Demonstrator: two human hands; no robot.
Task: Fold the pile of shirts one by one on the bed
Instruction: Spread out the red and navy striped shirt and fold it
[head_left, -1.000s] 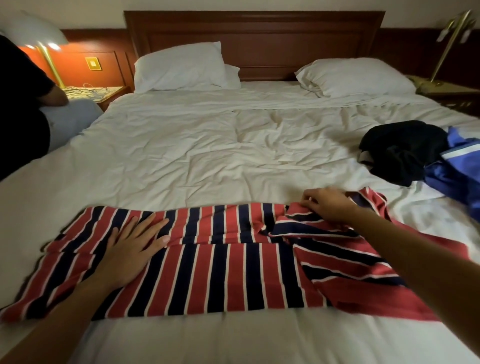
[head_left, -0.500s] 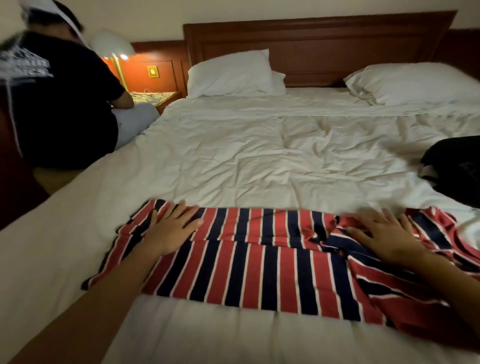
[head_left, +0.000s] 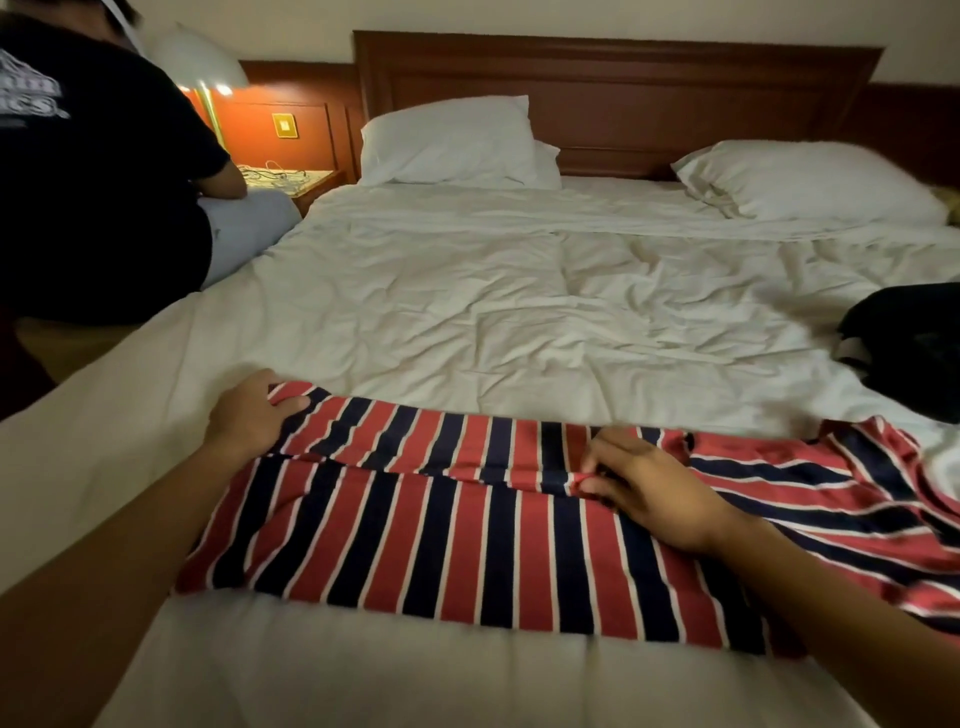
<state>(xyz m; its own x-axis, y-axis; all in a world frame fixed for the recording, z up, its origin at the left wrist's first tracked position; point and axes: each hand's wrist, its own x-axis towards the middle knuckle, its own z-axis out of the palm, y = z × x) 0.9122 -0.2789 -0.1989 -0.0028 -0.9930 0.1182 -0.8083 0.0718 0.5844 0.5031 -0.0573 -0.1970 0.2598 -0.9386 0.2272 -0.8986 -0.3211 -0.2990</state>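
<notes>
A red, navy and white striped shirt (head_left: 467, 545) lies spread across the near part of the white bed (head_left: 467, 322). My left hand (head_left: 249, 415) grips the shirt's far left corner, fingers curled over the edge. My right hand (head_left: 649, 493) pinches the cloth near the shirt's middle, where a fold line runs across it. The shirt's right part, with a sleeve, lies crumpled at the right. A dark garment (head_left: 909, 348) sits at the right edge of the bed.
Two white pillows (head_left: 452, 143) (head_left: 810, 179) rest against the wooden headboard. A person in a black shirt (head_left: 93, 182) sits at the bed's left side. A lit lamp and a nightstand (head_left: 291, 179) stand beyond them.
My left hand moved from lying flat on the shirt to gripping its far left corner. My right hand shifted left and now pinches the cloth. The view has swung left.
</notes>
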